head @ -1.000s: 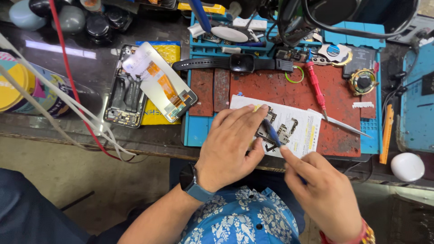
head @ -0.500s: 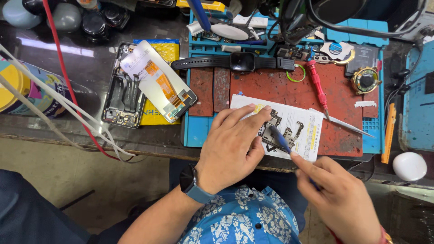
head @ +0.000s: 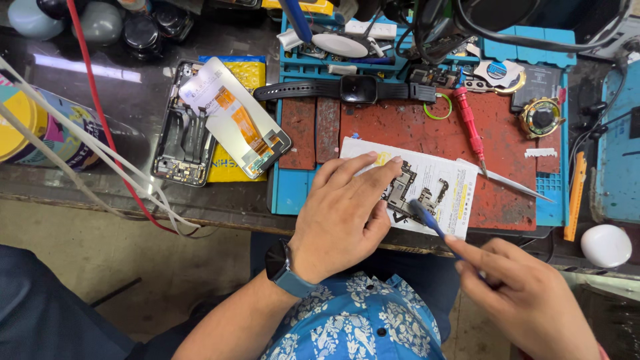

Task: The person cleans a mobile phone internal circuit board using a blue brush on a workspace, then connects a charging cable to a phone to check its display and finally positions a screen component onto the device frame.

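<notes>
Meanwhile the right hand [head: 527, 300], gripping the blue brush [head: 427, 219], had drawn back from the circuit board [head: 405, 190]; left hand [head: 343, 213] pressed flat, open, beside it.

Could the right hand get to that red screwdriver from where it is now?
Probably yes. The right hand holds a blue brush over the circuit board, and the red screwdriver lies just beyond on the red mat with nothing between. It would likely have to put the brush down first.

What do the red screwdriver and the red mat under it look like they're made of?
Red screwdriver: seemingly glossy plastic handle with a thin bare-metal tip, judging by its shine. Red mat: probably matte rubber or silicone; it looks dull, scuffed and worn, set into a blue tray.
</notes>
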